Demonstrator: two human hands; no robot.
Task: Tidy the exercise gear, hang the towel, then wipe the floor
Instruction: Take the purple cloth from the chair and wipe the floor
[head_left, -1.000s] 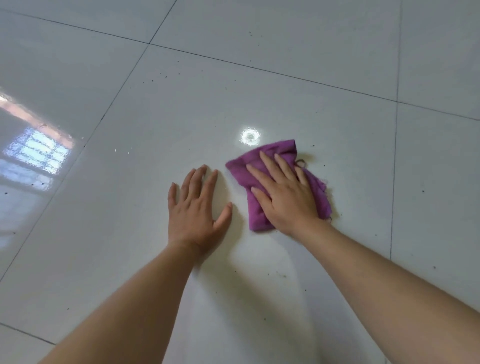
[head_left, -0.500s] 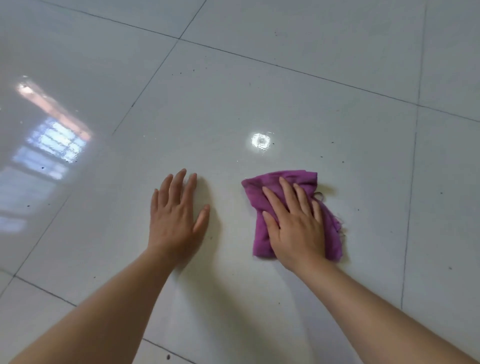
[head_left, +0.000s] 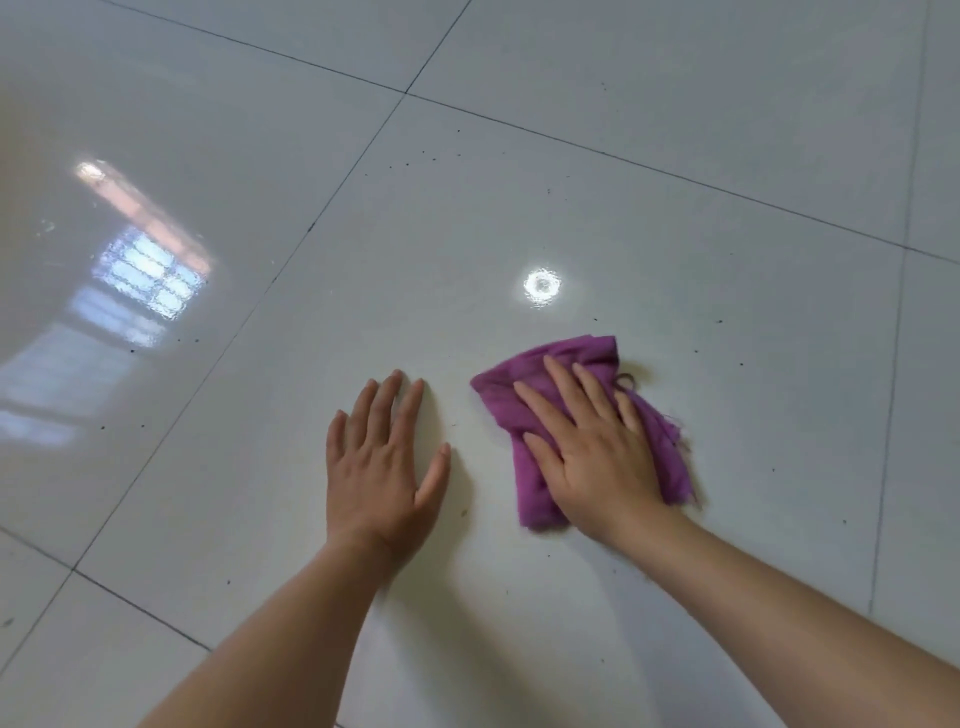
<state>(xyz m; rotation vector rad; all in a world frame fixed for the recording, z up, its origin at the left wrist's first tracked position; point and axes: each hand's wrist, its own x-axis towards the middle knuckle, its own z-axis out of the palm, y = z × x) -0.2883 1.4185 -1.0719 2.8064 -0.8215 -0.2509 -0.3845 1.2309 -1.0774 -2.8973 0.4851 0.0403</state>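
Note:
A crumpled purple cloth (head_left: 530, 384) lies on the glossy white tiled floor (head_left: 519, 182). My right hand (head_left: 597, 457) presses flat on the cloth with fingers spread, covering its middle; the cloth sticks out beyond the fingertips and on both sides. My left hand (head_left: 382, 467) rests palm down on the bare tile just left of the cloth, fingers apart, holding nothing. A small gap of floor separates the two hands.
Dark specks of dirt are scattered over the tiles, many of them beyond the cloth (head_left: 431, 153). Thin grout lines (head_left: 332, 202) cross the floor. A window reflection (head_left: 145, 275) and a round lamp glare (head_left: 542, 285) shine on the tiles.
My right hand slid the cloth toward me and away from the left hand, then a little back to the left. The left hand stays flat on the tile.

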